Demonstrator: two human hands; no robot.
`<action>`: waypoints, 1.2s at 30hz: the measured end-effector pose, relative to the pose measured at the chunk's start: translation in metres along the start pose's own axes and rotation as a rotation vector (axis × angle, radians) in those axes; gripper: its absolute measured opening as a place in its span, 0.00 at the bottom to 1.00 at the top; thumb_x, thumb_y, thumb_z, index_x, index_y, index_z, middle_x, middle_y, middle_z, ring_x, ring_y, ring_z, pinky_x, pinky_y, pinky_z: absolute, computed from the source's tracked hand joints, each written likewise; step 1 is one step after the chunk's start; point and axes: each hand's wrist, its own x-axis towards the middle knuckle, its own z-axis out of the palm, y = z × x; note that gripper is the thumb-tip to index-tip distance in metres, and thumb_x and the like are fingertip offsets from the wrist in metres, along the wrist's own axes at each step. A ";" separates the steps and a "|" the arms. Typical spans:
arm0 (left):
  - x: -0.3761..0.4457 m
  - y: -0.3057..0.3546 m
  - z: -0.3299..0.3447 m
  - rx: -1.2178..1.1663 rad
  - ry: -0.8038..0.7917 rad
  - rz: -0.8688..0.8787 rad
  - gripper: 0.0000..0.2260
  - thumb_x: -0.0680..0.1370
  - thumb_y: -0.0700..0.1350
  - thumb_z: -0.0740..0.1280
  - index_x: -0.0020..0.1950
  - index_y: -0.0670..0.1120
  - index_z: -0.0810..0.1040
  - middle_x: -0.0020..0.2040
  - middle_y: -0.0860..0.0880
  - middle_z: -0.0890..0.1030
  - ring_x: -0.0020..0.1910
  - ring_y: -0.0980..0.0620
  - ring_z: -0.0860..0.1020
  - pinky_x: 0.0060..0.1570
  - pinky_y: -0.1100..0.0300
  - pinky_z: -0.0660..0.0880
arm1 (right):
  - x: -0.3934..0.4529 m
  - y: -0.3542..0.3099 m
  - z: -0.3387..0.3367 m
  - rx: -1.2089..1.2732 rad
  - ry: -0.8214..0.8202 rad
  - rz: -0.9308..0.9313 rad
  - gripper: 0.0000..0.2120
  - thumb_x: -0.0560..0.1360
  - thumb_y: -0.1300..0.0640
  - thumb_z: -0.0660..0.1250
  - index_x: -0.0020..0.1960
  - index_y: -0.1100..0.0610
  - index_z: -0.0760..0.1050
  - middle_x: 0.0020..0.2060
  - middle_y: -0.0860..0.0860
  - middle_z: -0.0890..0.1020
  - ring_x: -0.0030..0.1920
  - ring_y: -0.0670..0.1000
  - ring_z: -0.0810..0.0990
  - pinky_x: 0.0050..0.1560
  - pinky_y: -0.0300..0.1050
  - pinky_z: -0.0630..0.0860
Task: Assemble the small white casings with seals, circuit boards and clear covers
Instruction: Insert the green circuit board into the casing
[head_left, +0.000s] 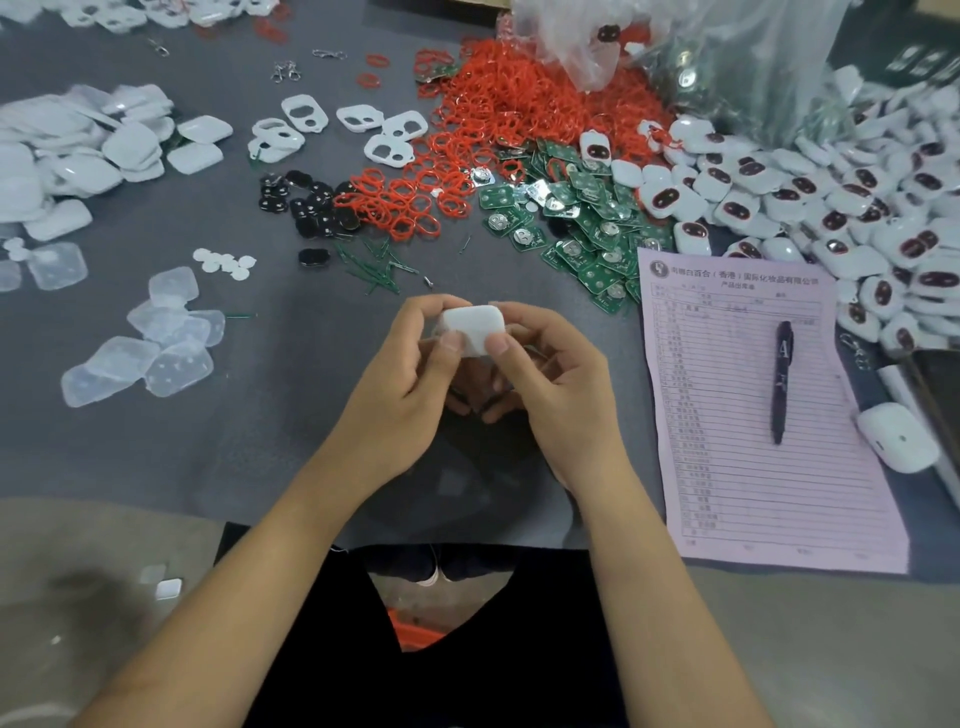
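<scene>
Left hand and right hand both pinching one white casing, thumbs pressed on its near edge. Clear covers left of the hands; pink form with pen to the right.

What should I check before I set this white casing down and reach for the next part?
1. Both hands grip the white casing: ok, left hand and right hand pinch it from either side.
2. Casing halves fully closed: cannot tell, fingers cover the seam.
3. Seal and board inside: cannot tell, hidden.
4. Red seals in stock: ok, a large pile.
5. Green circuit boards in stock: ok.
6. Clear covers in stock: ok, at the left.
</scene>
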 end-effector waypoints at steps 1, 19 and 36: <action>0.000 0.000 0.000 -0.001 -0.003 0.000 0.07 0.87 0.51 0.59 0.64 0.55 0.72 0.44 0.48 0.85 0.41 0.49 0.85 0.41 0.58 0.82 | 0.000 0.000 0.000 -0.013 0.008 -0.004 0.09 0.81 0.64 0.69 0.59 0.57 0.82 0.38 0.51 0.83 0.33 0.49 0.81 0.29 0.44 0.80; -0.006 0.007 0.008 0.208 0.103 0.114 0.21 0.79 0.29 0.64 0.65 0.49 0.80 0.59 0.56 0.83 0.58 0.57 0.82 0.57 0.65 0.77 | -0.002 0.003 0.003 -0.031 0.074 0.072 0.08 0.83 0.58 0.67 0.60 0.58 0.81 0.41 0.53 0.86 0.36 0.53 0.86 0.31 0.43 0.81; -0.004 0.006 0.002 0.102 0.087 -0.060 0.07 0.82 0.44 0.71 0.58 0.44 0.84 0.45 0.53 0.88 0.42 0.55 0.87 0.45 0.58 0.84 | -0.002 0.009 -0.005 -0.061 0.066 0.018 0.10 0.80 0.58 0.69 0.60 0.58 0.84 0.43 0.45 0.86 0.36 0.40 0.80 0.36 0.29 0.72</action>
